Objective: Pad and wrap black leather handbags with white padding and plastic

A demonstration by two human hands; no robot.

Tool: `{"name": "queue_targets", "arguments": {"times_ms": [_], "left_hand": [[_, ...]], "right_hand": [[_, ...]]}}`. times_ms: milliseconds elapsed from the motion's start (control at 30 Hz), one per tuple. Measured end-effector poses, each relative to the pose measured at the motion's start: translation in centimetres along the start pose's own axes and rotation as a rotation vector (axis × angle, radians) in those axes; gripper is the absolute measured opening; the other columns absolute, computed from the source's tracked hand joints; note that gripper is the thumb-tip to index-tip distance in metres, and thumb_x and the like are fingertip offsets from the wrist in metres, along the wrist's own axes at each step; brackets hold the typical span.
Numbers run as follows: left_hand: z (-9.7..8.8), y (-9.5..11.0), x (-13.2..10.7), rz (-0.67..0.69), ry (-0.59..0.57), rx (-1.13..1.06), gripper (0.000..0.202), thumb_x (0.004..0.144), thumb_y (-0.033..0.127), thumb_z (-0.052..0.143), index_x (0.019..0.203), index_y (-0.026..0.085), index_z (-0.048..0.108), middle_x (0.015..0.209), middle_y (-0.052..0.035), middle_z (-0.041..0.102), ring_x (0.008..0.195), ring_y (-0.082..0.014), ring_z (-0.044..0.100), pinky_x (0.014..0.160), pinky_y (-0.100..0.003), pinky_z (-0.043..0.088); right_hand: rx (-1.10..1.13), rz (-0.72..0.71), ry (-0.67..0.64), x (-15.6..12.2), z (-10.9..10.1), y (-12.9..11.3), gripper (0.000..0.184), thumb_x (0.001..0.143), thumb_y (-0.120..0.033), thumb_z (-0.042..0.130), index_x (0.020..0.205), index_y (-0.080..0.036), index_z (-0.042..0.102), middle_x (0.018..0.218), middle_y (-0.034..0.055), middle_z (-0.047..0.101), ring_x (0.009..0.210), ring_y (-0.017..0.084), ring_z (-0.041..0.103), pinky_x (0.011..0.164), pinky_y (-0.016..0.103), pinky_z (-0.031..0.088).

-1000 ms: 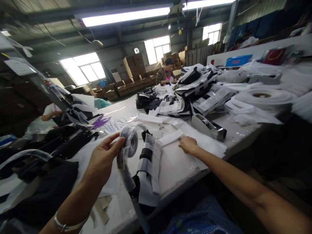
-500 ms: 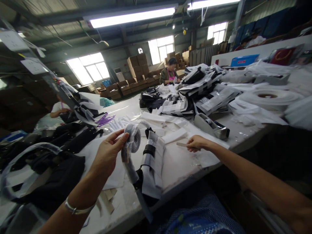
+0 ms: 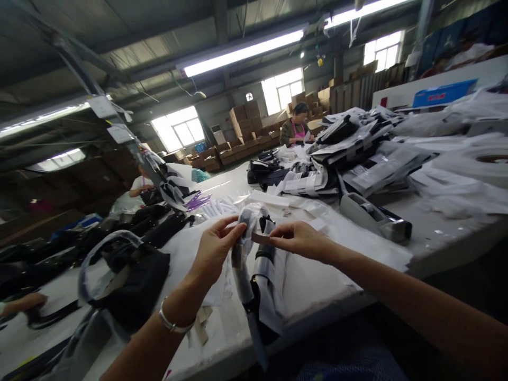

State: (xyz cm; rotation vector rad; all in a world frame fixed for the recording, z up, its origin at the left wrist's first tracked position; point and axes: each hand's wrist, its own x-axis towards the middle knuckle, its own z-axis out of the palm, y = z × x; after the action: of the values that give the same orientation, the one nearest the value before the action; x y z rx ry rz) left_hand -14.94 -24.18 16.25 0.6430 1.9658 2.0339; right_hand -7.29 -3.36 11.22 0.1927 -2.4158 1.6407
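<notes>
In the middle of the view, my left hand (image 3: 216, 243) is closed on a strap wrapped in clear plastic (image 3: 241, 275), which bends over at the top. The strap joins a small black bag (image 3: 265, 270) with white paper and clear film around it. My right hand (image 3: 299, 241) pinches a short, thin, brownish strip (image 3: 261, 239) between thumb and fingers. The strip's free end is at the wrapped strap, just right of my left fingertips; whether it touches is hard to tell.
A grey tape dispenser (image 3: 371, 217) stands to the right. Behind it rises a heap of wrapped bags (image 3: 349, 143). Black bags (image 3: 135, 280) lie on the left, where another person's hand (image 3: 34, 301) reaches in. A person (image 3: 294, 129) works at the far side.
My right hand has moved left with the strip, up to the wrapped strap in my left hand. The camera has turned left, so the scene sits further right.
</notes>
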Motion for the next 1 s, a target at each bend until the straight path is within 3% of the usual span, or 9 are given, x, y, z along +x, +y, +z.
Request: {"name": "queue_targets", "arguments": {"times_ms": [100,300,433,533,667,867,1000], "left_hand": [[0.2,0.3,-0.2,0.019,-0.018,0.015,0.039,0.071,0.033,0.086,0.105,0.018,0.073,0.081,-0.0016,0.077,0.072,-0.0114,0.07,0.064,-0.016,0.053],[-0.4,0.3,-0.2,0.031,0.01,0.018,0.037,0.073,0.033,0.085,0.105,0.018,0.073,0.08,-0.0006,0.077,0.073,-0.0114,0.07,0.065,-0.016,0.053],[-0.1,0.2,-0.1,0.026,-0.012,0.042,0.039,0.073,0.034,0.085,0.106,0.018,0.072,0.082,-0.0016,0.077,0.073,-0.0125,0.07,0.065,-0.017,0.054],[0.4,0.3,-0.1,0.041,-0.043,0.082,0.04,0.074,0.036,0.084,0.107,0.018,0.072,0.083,-0.0026,0.077,0.075,-0.0143,0.071,0.066,-0.019,0.054],[0.6,0.6,-0.1,0.068,-0.047,0.144,0.041,0.074,0.038,0.083,0.108,0.018,0.071,0.087,-0.004,0.078,0.079,-0.0173,0.072,0.068,-0.022,0.055],[0.3,0.9,-0.4,0.14,-0.061,0.296,0.039,0.079,0.04,0.077,0.11,0.019,0.07,0.097,-0.0068,0.075,0.092,-0.0217,0.07,0.078,-0.028,0.056],[0.1,1.0,-0.4,0.258,0.018,0.481,0.033,0.078,0.043,0.076,0.103,0.02,0.074,0.11,-0.0078,0.066,0.095,-0.0199,0.064,0.071,-0.024,0.056]], "right_hand": [[-0.008,-0.005,0.016,1.2,0.8,-0.2,0.041,0.078,-0.055,0.067,0.083,-0.017,0.079,0.071,0.0024,0.069,0.064,0.014,0.057,0.057,0.025,0.04],[0.033,0.137,-0.052,1.7,0.4,0.6,0.035,0.071,-0.048,0.073,0.082,-0.016,0.078,0.068,0.0034,0.068,0.056,0.014,0.056,0.049,0.026,0.044],[0.112,0.092,-0.033,2.0,0.8,0.0,0.042,0.073,-0.057,0.072,0.079,-0.016,0.076,0.062,0.0,0.06,0.054,0.011,0.05,0.05,0.025,0.04],[0.269,0.042,-0.03,2.6,1.6,-0.9,0.044,0.07,-0.058,0.074,0.077,-0.015,0.075,0.061,-0.002,0.055,0.057,0.01,0.045,0.053,0.024,0.037],[0.556,0.095,-0.134,2.9,2.2,-1.6,0.039,0.068,-0.052,0.08,0.078,-0.015,0.073,0.062,-0.004,0.052,0.058,0.007,0.04,0.059,0.024,0.037],[0.719,0.254,-0.204,2.5,1.8,-2.6,0.025,0.068,-0.038,0.081,0.079,-0.018,0.072,0.085,0.0019,0.067,0.079,0.013,0.057,0.079,0.029,0.048],[0.806,0.332,-0.19,2.2,1.3,-3.6,0.018,0.064,-0.026,0.079,0.079,-0.018,0.072,0.09,0.0029,0.069,0.086,0.015,0.059,0.082,0.028,0.049]]}}
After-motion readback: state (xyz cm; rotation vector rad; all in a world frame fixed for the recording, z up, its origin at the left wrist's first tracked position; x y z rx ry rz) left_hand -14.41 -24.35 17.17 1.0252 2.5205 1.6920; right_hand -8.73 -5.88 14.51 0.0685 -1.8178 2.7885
